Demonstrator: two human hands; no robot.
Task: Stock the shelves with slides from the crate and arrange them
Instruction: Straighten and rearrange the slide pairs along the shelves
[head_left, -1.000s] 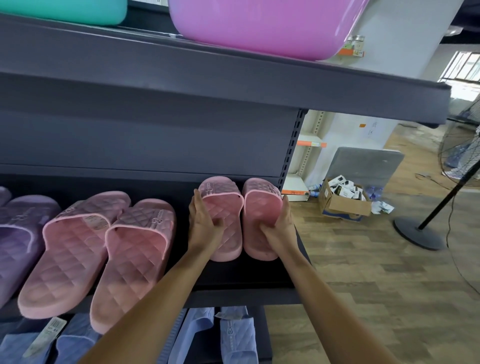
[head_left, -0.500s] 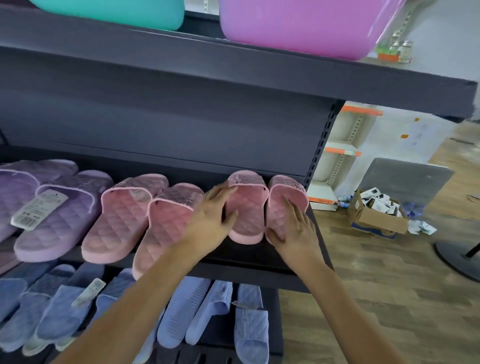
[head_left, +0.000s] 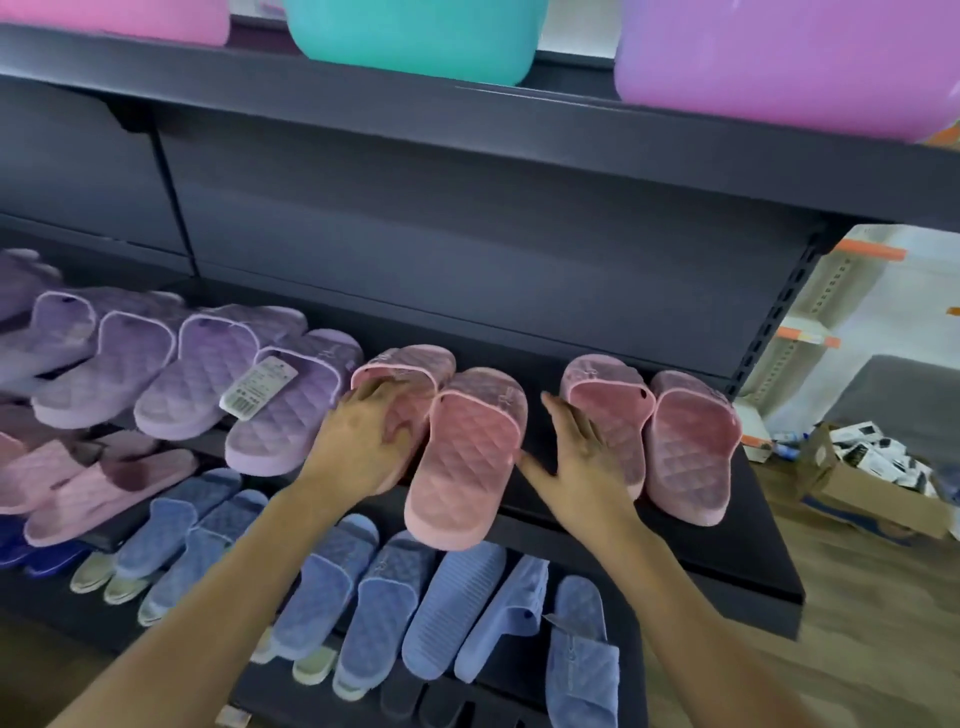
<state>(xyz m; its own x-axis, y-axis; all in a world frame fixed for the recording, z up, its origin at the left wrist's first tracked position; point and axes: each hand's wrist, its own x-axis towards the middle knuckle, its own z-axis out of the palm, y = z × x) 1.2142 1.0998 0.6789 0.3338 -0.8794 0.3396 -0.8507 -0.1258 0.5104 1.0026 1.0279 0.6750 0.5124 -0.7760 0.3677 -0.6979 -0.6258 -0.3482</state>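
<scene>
A dark grey metal shelf (head_left: 743, 530) carries quilted rubber slides in one row: lilac slides (head_left: 208, 374) toward its left end, the outermost cut off, then two pink pairs toward its right end. Above, a teal plastic tub (head_left: 410, 36) and a mauve plastic tub (head_left: 779, 57) are cropped at the top. Pale blue slides (head_left: 384, 597) on the lower shelf are partly hidden by the forearms. The left hand (head_left: 358, 436) lies flat, fingers spread and released, covering much of the left-pair pink slide (head_left: 410, 374). The right hand (head_left: 582, 452), fingers straight, rests against the right-pair pink slide (head_left: 608, 405).

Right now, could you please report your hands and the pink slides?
Left hand presses a pink slide. Right hand open on the shelf, beside the right pink pair. Nothing in the way.
</scene>
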